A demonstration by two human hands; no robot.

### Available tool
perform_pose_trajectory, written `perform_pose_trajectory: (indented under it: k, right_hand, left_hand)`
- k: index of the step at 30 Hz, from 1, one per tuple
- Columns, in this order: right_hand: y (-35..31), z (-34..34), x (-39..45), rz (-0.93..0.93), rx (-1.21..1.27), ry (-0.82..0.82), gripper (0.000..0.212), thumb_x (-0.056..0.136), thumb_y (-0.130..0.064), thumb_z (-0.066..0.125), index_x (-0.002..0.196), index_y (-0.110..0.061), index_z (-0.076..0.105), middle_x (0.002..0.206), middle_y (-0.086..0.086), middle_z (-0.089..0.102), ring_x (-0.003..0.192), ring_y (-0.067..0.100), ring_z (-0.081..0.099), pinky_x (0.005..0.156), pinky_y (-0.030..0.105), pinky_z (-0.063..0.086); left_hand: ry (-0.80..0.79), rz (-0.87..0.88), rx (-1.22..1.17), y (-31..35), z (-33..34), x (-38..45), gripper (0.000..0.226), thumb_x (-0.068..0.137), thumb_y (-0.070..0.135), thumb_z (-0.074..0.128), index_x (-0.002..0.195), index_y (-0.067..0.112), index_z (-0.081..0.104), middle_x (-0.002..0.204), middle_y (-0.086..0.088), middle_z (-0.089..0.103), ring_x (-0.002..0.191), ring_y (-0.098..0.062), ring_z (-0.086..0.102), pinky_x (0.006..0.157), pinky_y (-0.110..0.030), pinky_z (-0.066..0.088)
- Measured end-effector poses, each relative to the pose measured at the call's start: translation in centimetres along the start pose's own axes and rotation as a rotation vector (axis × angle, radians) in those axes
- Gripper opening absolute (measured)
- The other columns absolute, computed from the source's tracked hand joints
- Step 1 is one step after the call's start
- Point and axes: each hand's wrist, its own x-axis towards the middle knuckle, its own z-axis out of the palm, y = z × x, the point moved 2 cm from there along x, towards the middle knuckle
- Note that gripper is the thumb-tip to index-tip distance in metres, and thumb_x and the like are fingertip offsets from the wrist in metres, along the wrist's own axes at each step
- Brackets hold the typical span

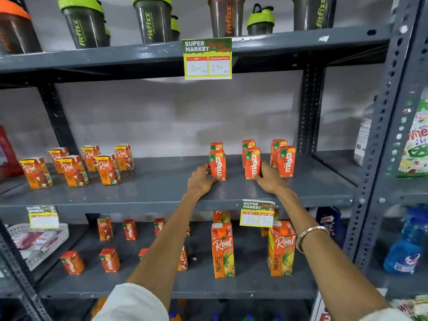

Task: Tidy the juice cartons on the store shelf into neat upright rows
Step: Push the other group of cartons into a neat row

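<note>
On the middle grey shelf (162,188), small orange Maaza cartons stand upright in three short columns at the right. My left hand (201,178) grips the left side of the front left Maaza carton (218,165). My right hand (269,178) holds the right side of the front middle Maaza carton (252,163). A third front carton (286,161) stands free at the right, each with another behind it. Several small Real cartons (107,169) stand at the shelf's left.
The shelf below holds scattered small cartons (109,260) and two tall Real pineapple cartons (222,250). Shaker bottles (84,23) line the top shelf. Price tags (207,58) hang from shelf edges. Detergent packs (414,144) fill the right bay; a white basket (34,242) sits lower left.
</note>
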Motion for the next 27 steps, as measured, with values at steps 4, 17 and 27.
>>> perform_pose_trajectory:
  k: [4,17,27]
  right_hand:
    - [0.0,0.06,-0.28,0.006,-0.008,0.012,0.041,0.095,-0.02,0.061,0.131,-0.008,0.044,0.132,0.014,0.061,0.119,0.033,0.062,0.101,0.046,0.048]
    - [-0.54,0.12,-0.63,-0.005,-0.085,0.0,0.042,0.096,-0.023,0.058,0.132,-0.009,0.042,0.132,0.015,0.06,0.119,0.035,0.062,0.104,0.052,0.048]
    - [-0.45,0.3,-0.65,-0.009,-0.135,-0.007,0.046,0.097,-0.026,0.057,0.136,-0.011,0.038,0.133,0.016,0.057,0.12,0.036,0.06,0.104,0.052,0.047]
  left_hand:
    - [-0.013,0.006,0.007,0.14,-0.01,-0.41,0.052,0.096,0.028,0.068,0.142,0.01,0.055,0.142,-0.012,0.064,0.131,-0.032,0.061,0.114,-0.053,0.044]
    - [-0.01,0.008,0.082,0.55,-0.26,-1.01,0.049,0.098,0.033,0.064,0.142,0.012,0.055,0.143,-0.01,0.062,0.132,-0.031,0.06,0.114,-0.054,0.044]
    - [-0.009,0.012,0.093,0.58,-0.23,-0.95,0.05,0.098,0.033,0.064,0.142,0.012,0.054,0.143,-0.01,0.063,0.132,-0.031,0.059,0.114,-0.054,0.044]
